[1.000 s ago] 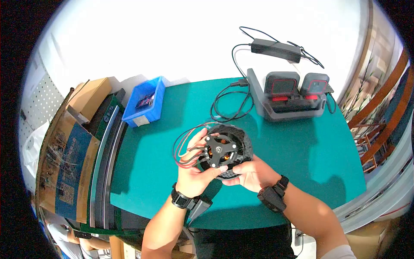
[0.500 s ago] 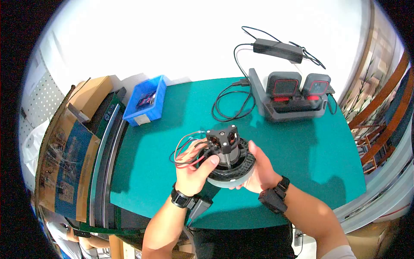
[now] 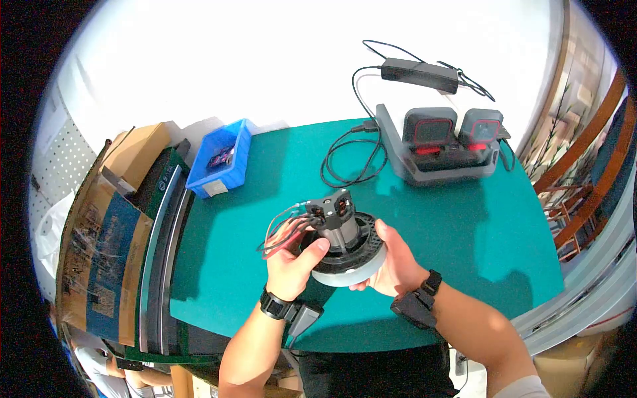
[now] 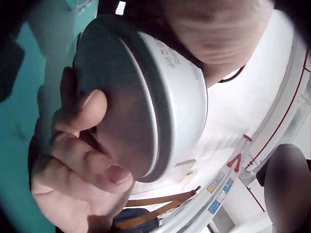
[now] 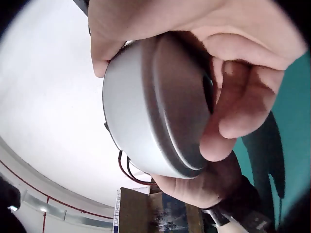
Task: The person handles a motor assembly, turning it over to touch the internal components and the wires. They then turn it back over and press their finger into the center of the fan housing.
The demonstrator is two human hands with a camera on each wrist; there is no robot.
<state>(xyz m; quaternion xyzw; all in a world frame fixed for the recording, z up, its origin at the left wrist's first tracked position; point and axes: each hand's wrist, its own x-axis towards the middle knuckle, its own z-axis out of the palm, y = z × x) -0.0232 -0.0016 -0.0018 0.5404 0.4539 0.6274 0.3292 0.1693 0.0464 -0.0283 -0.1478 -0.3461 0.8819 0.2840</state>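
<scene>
Both hands hold a motor unit (image 3: 342, 235) over the table: a round grey housing with a black toothed ring inside, and a metal core topped by a black bracket rising from it. My left hand (image 3: 290, 266) grips its left side, thumb on the ring's near edge, its other fingers largely hidden behind the wires. Thin black and red wires (image 3: 275, 235) loop out past that hand. My right hand (image 3: 397, 262) holds the right side, thumb up along the rim. In the right wrist view its curled fingers (image 5: 233, 111) lie under the smooth grey base (image 5: 180, 102).
On the green table (image 3: 451, 265), a blue bin (image 3: 215, 179) with small parts stands at back left. A charging dock (image 3: 451, 169) sits at back right, its black cable (image 3: 325, 166) coiled beside it. Cardboard boxes (image 3: 99, 265) line the left side. A black power adapter (image 3: 419, 74) lies behind.
The motor unit has tipped from its bracket facing me to standing upright, showing the grey side wall. The right thumb has moved from the near rim to the right side.
</scene>
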